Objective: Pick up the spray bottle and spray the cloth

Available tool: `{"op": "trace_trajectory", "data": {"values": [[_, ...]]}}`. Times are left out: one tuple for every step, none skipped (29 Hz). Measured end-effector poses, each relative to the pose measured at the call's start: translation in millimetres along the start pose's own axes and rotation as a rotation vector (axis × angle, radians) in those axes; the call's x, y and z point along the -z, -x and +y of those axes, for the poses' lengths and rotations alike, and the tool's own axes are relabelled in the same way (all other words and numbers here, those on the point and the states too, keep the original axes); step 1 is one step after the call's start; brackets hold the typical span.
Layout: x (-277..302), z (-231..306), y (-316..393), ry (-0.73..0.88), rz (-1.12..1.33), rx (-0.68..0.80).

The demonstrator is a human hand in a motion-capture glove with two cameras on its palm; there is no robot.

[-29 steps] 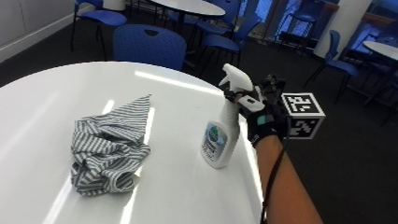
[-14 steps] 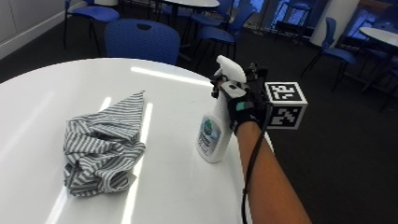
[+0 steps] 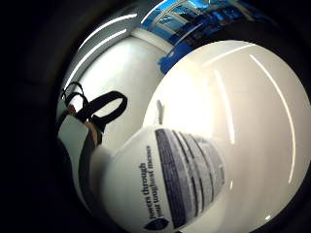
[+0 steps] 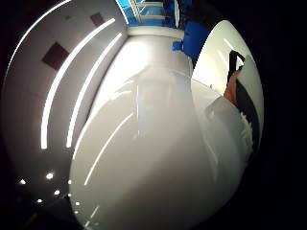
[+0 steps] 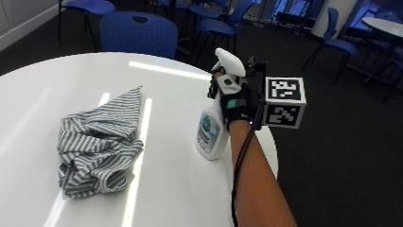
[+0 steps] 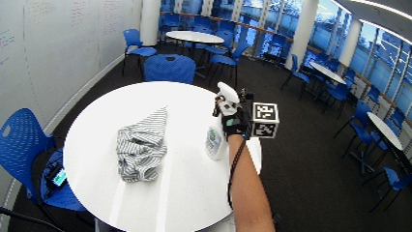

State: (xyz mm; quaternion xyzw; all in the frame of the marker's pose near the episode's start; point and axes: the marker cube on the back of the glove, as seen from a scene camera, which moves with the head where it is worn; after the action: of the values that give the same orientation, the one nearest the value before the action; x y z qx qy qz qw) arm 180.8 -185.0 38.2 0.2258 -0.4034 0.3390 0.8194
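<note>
- Gloved right hand (image 5: 238,101) wrapped round neck of spray bottle (image 5: 212,132), just under white trigger head (image 5: 229,63); fingers curled on it, placed for index reach to trigger.
- Bottle upright, base apparently on round white table (image 5: 50,90) near its edge; lifted or not: cannot tell.
- Nozzle pointing roughly away from arm, not at cloth; needs turning left before squeeze, by judgement.
- Striped cloth (image 5: 94,142) crumpled in 1 heap, well apart from bottle, to its left.
- Nothing between bottle and cloth.
- Blue chairs (image 5: 140,34) beyond table, out of the way.
</note>
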Motion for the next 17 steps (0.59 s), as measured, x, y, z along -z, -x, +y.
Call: {"op": "trace_trajectory", "data": {"values": [[0.2, 0.5, 1.8, -0.004, 0.003, 0.006], [0.6, 0.8, 3.7, -0.008, 0.006, 0.012], [1.2, 1.1, 5.6, -0.012, 0.008, 0.017], [1.9, 1.2, 7.4, -0.016, 0.009, 0.021], [2.8, 1.5, 8.9, -0.02, 0.011, 0.025], [3.6, 1.8, 10.0, -0.025, 0.013, 0.027], [4.4, 2.4, 10.9, -0.031, 0.014, 0.029], [5.2, 3.1, 11.2, -0.036, 0.016, 0.03], [6.1, 3.9, 11.1, -0.042, 0.018, 0.03], [7.2, 4.5, 10.2, -0.047, 0.02, 0.029], [8.4, 4.9, 8.9, -0.052, 0.022, 0.028], [9.7, 5.2, 7.1, -0.057, 0.023, 0.026], [11.0, 5.3, 5.3, -0.061, 0.025, 0.024], [12.2, 5.2, 3.5, -0.064, 0.025, 0.022], [13.3, 4.8, 1.9, -0.065, 0.026, 0.02], [14.2, 4.1, 0.4, -0.062, 0.026, 0.018], [15.0, 3.2, -0.9, -0.057, 0.026, 0.018]]}}
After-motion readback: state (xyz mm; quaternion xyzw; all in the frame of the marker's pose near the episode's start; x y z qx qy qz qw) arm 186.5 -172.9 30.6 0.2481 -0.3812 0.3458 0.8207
